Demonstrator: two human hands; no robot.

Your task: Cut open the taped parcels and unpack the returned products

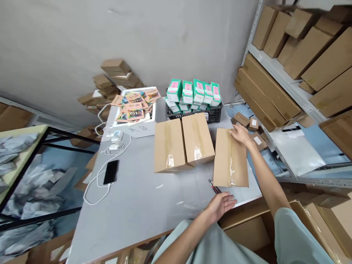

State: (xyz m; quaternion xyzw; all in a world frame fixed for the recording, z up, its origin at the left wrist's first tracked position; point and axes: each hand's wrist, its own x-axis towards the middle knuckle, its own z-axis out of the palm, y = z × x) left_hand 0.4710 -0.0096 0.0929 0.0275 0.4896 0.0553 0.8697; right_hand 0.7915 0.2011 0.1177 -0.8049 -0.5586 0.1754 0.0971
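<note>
- Brown corrugated cardboard box with a lengthwise tape strip (231, 157): rectangular, at the table's right side; tape glossy and slightly wrinkled at the near end.
- Right hand (240, 134): touches this box at its far right corner, fingers bent over the cardboard; cannot tell whether they pinch it.
- Left hand (221, 206): just off the box's near side, palm turned partly up, fingers extended and loosely spread, nothing held.
- Slim black-and-red pen-like object (215, 187): on the table between the left hand and the boxes.
- Two brown taped cardboard boxes (169, 145) (197, 137): side by side, left of the handled one; tape shiny at the near ends.
- Smooth grey tabletop (143, 209): matt, with small pale scraps.
- Black plastic lattice crate (214, 116): behind the boxes, heaped with green-and-pink rectangular cartons (198, 91).
- Flat black phone (111, 172): at left, glassy, beside looped white cable (93, 179).
</note>
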